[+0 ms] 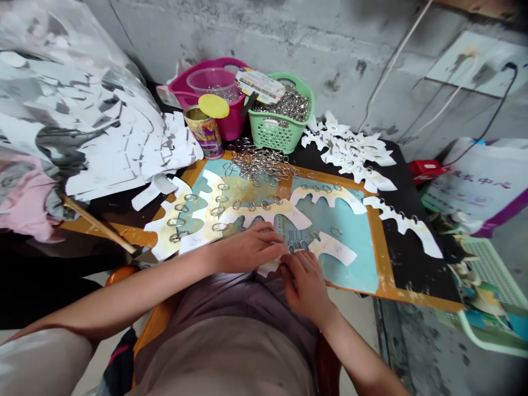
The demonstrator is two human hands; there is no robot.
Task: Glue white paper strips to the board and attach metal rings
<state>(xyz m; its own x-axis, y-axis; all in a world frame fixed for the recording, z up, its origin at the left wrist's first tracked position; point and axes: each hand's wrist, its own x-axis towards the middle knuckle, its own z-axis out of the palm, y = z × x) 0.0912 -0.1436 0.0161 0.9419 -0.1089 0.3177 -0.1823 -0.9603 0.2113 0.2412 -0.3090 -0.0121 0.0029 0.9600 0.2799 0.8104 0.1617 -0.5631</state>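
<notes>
At the near edge of the table, my left hand (249, 248) and my right hand (306, 278) meet over a curved white cut-out strip (335, 250). Both hands have their fingers closed on its inner end, which they partly hide. Small metal rings sit along the strip's upper edge by my right fingers. Just beyond my left hand lies another white strip (284, 212) with several oval rings on it. A loose metal ring (336, 231) rests on the light blue sheet (358, 269), to the right of my hands.
A pile of metal rings (264, 165) lies behind the strips. Beyond stand a green basket (272, 135) of rings, a pink basket (231, 121) and a tin (206, 135). White pieces heap up left (119, 148) and back right (350, 146). A stick (99, 225) crosses the left edge.
</notes>
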